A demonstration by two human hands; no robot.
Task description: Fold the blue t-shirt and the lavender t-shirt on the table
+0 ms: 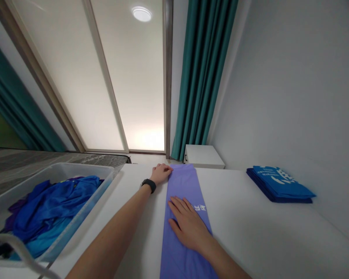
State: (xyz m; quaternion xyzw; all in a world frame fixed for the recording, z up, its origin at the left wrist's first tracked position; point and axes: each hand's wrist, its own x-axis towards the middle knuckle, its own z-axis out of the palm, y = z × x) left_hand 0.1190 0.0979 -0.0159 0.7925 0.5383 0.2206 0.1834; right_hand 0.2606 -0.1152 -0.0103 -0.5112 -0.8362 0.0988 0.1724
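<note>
A purple garment [182,182], folded into a long narrow strip with white lettering, lies lengthwise on the white table [229,232]. My left hand [161,173], with a dark watch on its wrist, pinches the strip's far left corner. Flat on the middle of the strip rests my right hand [187,224], fingers stretched out beside the lettering. The near end of the strip runs out of the bottom of the view.
To the left stands a translucent white bin [100,172] holding crumpled blue and purple clothes [58,201]. A folded stack of blue garments [279,184] sits at the right near the wall. Beyond the table are a white cabinet [205,155] and a green curtain [205,77].
</note>
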